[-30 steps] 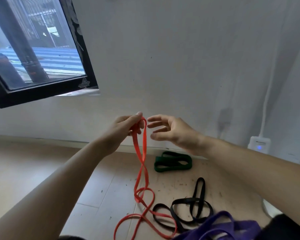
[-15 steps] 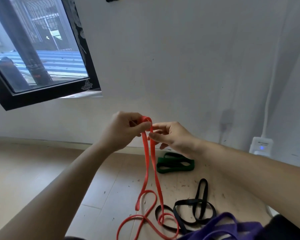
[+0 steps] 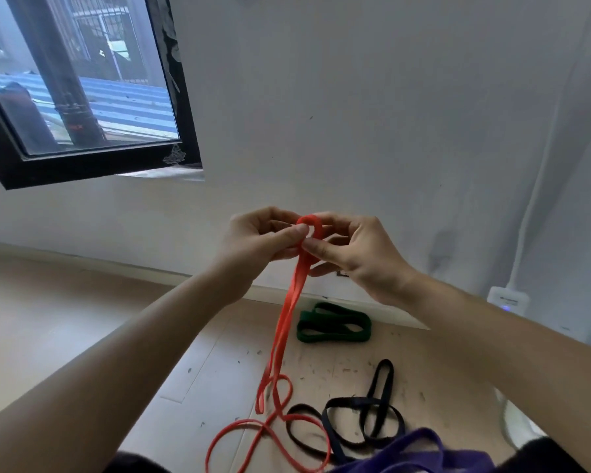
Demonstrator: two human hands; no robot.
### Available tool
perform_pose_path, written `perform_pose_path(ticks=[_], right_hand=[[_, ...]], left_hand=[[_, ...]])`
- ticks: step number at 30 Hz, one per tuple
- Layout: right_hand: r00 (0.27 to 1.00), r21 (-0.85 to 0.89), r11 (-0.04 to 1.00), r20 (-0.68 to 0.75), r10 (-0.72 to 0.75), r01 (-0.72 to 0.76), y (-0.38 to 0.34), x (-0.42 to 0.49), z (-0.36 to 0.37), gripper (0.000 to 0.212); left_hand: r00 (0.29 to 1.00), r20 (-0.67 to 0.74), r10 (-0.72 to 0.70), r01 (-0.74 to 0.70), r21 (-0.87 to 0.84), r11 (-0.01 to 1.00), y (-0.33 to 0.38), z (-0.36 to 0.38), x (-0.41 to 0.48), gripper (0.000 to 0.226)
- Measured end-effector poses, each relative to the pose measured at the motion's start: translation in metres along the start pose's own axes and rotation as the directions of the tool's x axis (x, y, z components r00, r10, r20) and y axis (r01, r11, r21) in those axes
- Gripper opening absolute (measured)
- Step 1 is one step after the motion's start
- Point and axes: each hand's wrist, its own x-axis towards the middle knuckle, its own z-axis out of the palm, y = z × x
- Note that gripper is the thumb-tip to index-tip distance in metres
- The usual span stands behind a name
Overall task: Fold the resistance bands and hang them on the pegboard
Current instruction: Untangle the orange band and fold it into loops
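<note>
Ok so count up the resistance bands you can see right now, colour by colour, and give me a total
Red band: 1, pinched at its top loop by the left hand and right hand
Green band: 1, on the floor
Black band: 1, on the floor
Purple band: 1, at the bottom edge
Total: 4

A pale wood-look plank floor (image 3: 82,336), speckled with small dark flecks in its nearer middle part, carries the bands. A flat green rubber band (image 3: 333,323), folded into a compact bundle, lies close to the foot of the white wall. Nearer the camera, a thin black rubber band (image 3: 362,419) sprawls in loose overlapping loops. The lower coils of a long orange-red rubber band (image 3: 270,428) rest on the planks just beside the black one, crossing its left loop.
</note>
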Motion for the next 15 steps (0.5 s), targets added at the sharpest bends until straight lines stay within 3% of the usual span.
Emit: perform_pose_path(ticks=[6, 10, 15], right_hand=[[0.999, -0.027, 1.000, -0.052, -0.005, 0.004, -0.001, -0.004, -0.018, 0.027], [0.998, -0.035, 0.999, -0.059, 0.008, -0.010, -0.003, -0.008, -0.028, 0.020], [0.993, -0.002, 1.000, -0.120, 0.019, -0.019, -0.006, -0.011, -0.043, 0.022]], left_hand=[[0.997, 0.063, -0.054, 0.061, -0.112, 0.992, -0.009, 0.015, -0.001, 0.045], [0.990, 0.110, -0.093, 0.103, -0.086, 0.991, -0.015, 0.019, 0.001, 0.023], [0.918, 0.366, -0.155, 0.110, 0.140, 0.984, -0.033, 0.034, -0.006, 0.034]])
